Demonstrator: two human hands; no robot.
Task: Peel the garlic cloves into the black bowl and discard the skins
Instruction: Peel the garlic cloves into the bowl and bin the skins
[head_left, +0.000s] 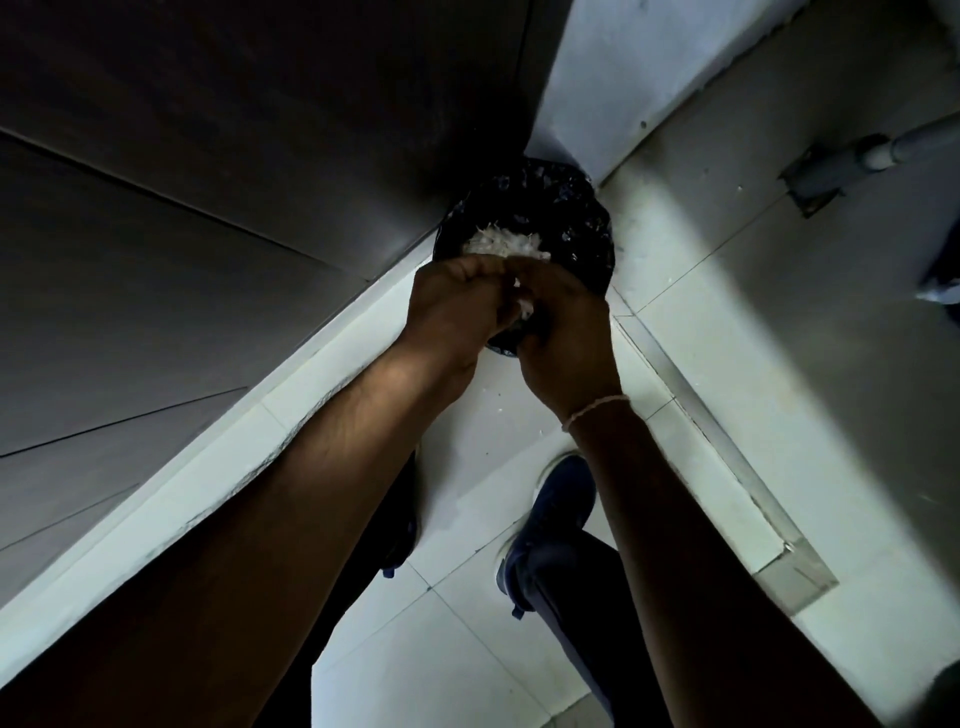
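Observation:
A bin lined with a black bag (563, 218) stands on the floor in the corner, and a pile of white garlic skins (496, 244) lies inside it. My left hand (457, 304) and my right hand (563, 340) are pressed together just above the bin's near rim. Their fingers curl around a clump of garlic skins (523, 310), of which only a few white flakes show between the hands. No black bowl or garlic cloves are in view.
A dark cabinet front (208, 208) fills the left side above a white plinth (218, 462). My blue shoe (563, 512) stands on the pale tiled floor. A metal floor strip (737, 473) runs diagonally at right, and a grey pipe fitting (831, 169) sits at upper right.

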